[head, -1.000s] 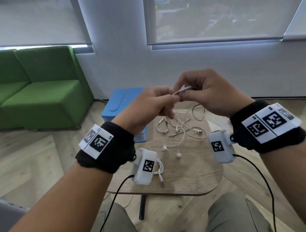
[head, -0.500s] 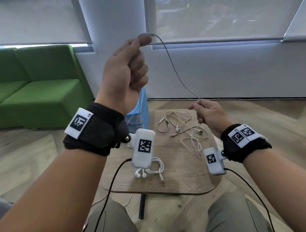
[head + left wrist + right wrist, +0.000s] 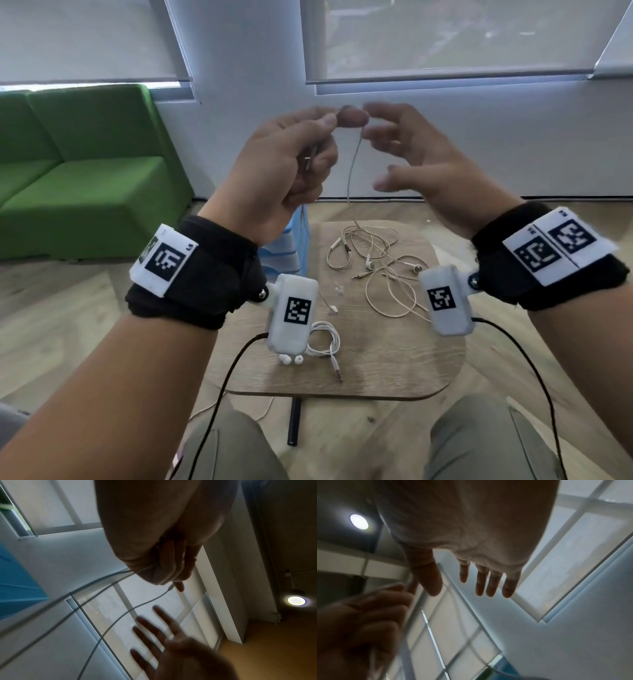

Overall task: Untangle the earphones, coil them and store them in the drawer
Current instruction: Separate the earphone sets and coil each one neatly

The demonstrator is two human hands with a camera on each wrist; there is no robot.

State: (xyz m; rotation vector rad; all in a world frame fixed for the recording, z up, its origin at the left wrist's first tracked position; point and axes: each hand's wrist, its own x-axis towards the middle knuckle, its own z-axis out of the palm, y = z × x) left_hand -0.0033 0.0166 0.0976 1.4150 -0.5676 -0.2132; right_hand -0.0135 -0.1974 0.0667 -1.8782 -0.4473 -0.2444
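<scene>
My left hand [image 3: 301, 150] is raised above the table and pinches a thin white earphone cable [image 3: 352, 164] between thumb and forefinger. The cable hangs down from the fingers, and more strands leave the fist [image 3: 159, 566] in the left wrist view. My right hand [image 3: 394, 147] hovers just right of the cable with fingers spread and straight [image 3: 488, 582], holding nothing. On the wooden table [image 3: 394, 359] lie a tangled beige earphone set [image 3: 376, 263] and a coiled white earphone set [image 3: 322, 342]. A blue drawer unit [image 3: 291, 250] stands behind my left wrist, mostly hidden.
A green sofa [image 3: 85, 178] stands at the left by the wall. Black camera leads [image 3: 233, 370] hang from both wrists toward my knees [image 3: 479, 442]. The table's black leg [image 3: 294, 421] goes down between them. Small white ear tips [image 3: 337, 291] lie on the tabletop.
My right hand has let go of the cable and risen from table height to beside my left hand, fingers now spread. The stretched cable now hangs slack from my left hand.
</scene>
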